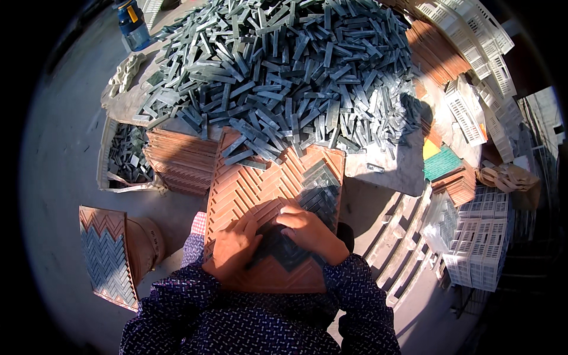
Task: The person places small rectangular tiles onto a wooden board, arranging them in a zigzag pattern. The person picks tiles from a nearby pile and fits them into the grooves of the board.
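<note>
Your left hand [235, 244] lies flat on the orange herringbone mould tray [248, 189], fingers spread narrow and pressed on the small grey tiles [284, 251] already set into its grooves; it grips nothing that you can see. Your right hand [307, 231] rests just beside it, fingers curled down onto the same patch of tiles, and whether it pinches a loose piece under the fingertips cannot be told. The tray leans up from your lap toward the bench [384, 168], its far end touching the big heap of grey tile strips [284, 71] that spills onto its upper edge. A band of set tiles runs along the tray's right side, from your right hand up toward the heap.

To your left a stack of more orange trays [177, 163] sits beside a white crate [109, 160] holding grey pieces. Lower left, a finished tray filled with blue-grey herringbone [106, 260] leans against a brown bucket [148, 242]. A blue bottle [133, 23] stands at the far left of the heap. White plastic crates [479, 236] are piled to your right, with a green mat [444, 163] near them
</note>
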Demonstrator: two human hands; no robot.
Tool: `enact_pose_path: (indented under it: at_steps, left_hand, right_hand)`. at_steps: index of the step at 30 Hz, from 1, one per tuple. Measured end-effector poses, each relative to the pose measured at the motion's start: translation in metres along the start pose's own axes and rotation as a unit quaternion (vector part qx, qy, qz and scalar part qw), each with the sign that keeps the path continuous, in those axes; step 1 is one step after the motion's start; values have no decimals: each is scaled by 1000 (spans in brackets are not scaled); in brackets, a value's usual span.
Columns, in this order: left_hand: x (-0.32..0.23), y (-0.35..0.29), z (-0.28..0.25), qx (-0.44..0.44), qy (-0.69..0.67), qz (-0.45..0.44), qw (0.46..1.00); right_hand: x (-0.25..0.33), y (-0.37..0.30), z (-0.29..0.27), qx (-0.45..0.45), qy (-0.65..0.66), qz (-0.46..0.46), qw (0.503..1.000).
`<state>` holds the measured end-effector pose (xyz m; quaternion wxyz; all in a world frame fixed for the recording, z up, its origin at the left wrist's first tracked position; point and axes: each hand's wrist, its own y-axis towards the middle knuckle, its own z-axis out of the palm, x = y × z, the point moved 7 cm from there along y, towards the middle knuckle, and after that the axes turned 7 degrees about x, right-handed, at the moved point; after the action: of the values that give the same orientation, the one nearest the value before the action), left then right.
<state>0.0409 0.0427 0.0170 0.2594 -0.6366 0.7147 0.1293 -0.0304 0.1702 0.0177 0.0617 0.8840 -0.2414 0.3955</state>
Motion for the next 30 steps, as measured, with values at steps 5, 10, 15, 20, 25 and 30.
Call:
enact_pose_path:
  at_steps: [5,10,15,20,25,30]
  left_hand:
    - [-1,-4,-1,-41,-21,34,998]
    - [1,-16,-3,-56,-55,36,996]
    - [-1,-14,1,-34,-98,24,994]
    - [-5,-10,1,-36,-96,23,994]
    - [-5,-6,6,-47,-70,35,996]
    - [-4,0,7,-78,-100,48,991]
  right_hand:
    - [2,-7,1,-7,-47,-39,998]
    - [-2,-17,7,-20,-53,70,996]
    - [4,-19,3,-40,10,108,993]
    - [3,-17,5,-60,-25,141,988]
    - [2,-16,-12,-138,16,116,983]
    - [4,-1,-4,-157,-12,41,987]
